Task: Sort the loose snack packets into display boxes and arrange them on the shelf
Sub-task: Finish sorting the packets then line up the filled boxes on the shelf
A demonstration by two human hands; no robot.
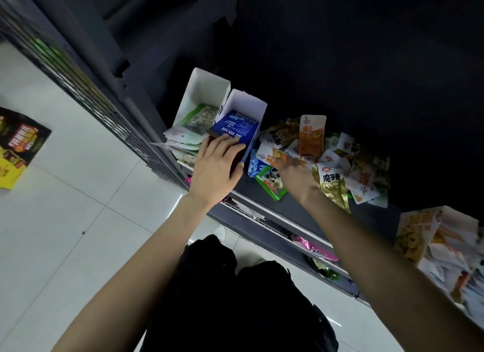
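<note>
Dark shelf (301, 210): left hand (216, 168) grips the blue box (235, 131); right hand (296, 174) pinches an orange-white packet (272, 156) near the front edge.

boxes (201, 89): white cardboard, matt inside
packets (313, 138): plastic foil, glossy
shelf (293, 210): dark metal, smooth
floor (65, 194): glossy tiles

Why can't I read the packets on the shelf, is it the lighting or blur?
Head view: mostly lighting; the shelf recess is dark, while the floor is bright and slightly glary. The packet pile is soft but partly legible; wide-angle distortion bends the edges, and the right-edge packets are smeared.
</note>
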